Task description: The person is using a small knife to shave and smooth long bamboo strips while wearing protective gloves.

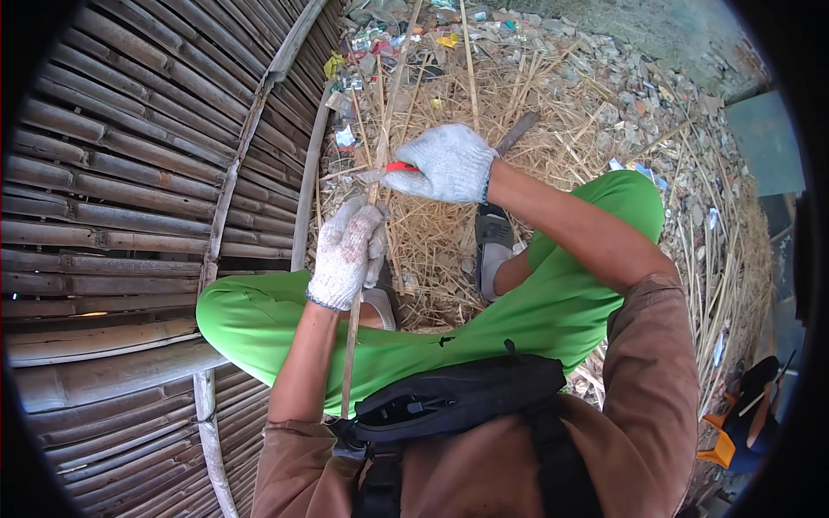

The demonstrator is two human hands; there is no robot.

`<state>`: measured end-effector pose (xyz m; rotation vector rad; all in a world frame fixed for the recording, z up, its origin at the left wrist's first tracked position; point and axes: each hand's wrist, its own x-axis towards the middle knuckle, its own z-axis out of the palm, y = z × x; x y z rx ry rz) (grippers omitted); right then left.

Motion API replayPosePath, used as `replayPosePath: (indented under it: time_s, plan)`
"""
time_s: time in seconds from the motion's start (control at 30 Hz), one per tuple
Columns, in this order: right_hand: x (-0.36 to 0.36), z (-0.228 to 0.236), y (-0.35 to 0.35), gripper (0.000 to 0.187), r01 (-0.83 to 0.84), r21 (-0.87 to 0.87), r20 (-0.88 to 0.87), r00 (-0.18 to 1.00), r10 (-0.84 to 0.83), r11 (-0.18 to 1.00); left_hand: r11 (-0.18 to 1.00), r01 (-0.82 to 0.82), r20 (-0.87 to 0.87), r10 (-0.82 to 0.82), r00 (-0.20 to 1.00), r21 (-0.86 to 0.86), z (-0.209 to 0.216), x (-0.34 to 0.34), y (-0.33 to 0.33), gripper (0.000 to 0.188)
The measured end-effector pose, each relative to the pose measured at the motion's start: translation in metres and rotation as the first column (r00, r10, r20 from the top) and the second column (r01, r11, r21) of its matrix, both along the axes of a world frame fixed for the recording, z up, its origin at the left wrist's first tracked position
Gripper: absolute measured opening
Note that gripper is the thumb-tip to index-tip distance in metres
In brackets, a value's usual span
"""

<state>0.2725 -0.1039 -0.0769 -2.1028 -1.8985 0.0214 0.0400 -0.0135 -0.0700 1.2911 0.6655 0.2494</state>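
A long, thin bamboo strip (pixel 352 350) runs from my waist up past both hands toward the litter ahead. My left hand (pixel 344 250), in a soiled white knit glove, is closed around it over my left shin. Just above and to the right, my right hand (pixel 451 164) in a similar glove grips a red-handled knife (pixel 402 167). Its short blade points left and meets or crosses the strip; whether it has cut in cannot be seen. The fingertips of my right hand are partly hidden behind the glove.
A slatted bamboo wall (pixel 121 181) stands close on my left. Shavings (pixel 440 246) and loose strips cover the ground between my feet, with a dark flat stick (pixel 518 131) beyond my right hand. Rubble and coloured litter (pixel 446 40) lie ahead. An orange-and-dark object (pixel 725 436) is at far right.
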Motion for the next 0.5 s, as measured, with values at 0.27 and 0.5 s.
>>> replayPosePath:
  time_s: [0.27, 0.5]
  plan:
    - [0.112, 0.001, -0.003, 0.073, 0.346, 0.004, -0.007, 0.938, -0.346, 0.938, 0.998, 0.038, 0.062, -0.035, 0.997, -0.050, 0.010, -0.002, -0.006, 0.021]
    - [0.048, 0.006, -0.020, 0.068, 0.216, 0.098, -0.153, 0.968, -0.200, 0.971, 0.997, -0.004, 0.110, 0.012, 0.994, -0.081, -0.001, -0.007, 0.009, 0.020]
